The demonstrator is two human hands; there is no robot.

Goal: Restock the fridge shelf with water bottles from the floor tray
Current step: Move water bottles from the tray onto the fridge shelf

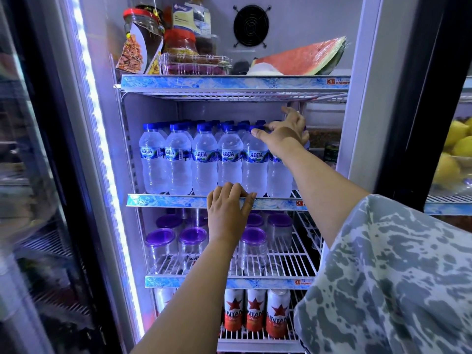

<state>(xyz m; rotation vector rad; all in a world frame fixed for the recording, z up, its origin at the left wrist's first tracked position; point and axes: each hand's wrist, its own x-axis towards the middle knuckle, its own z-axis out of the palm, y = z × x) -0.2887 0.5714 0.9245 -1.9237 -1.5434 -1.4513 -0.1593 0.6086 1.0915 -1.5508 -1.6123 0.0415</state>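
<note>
Several clear water bottles (204, 162) with blue caps and blue labels stand in rows on the middle fridge shelf (166, 201). My right hand (283, 131) reaches in over the caps at the right end of the row. Its thumb and index finger are spread, and the palm lies on the top of a bottle (277, 175) there. My left hand (228, 208) grips the shelf's front edge below the bottles, fingers curled over the rail. The floor tray is out of view.
The open glass door (38, 175) stands at the left. The top shelf holds jars (143, 34), a plastic box and a watermelon wedge (304, 58). Below are purple-lidded cups (161, 241) and red-and-white cans (277, 315). Yellow fruit (457, 149) lies at the right.
</note>
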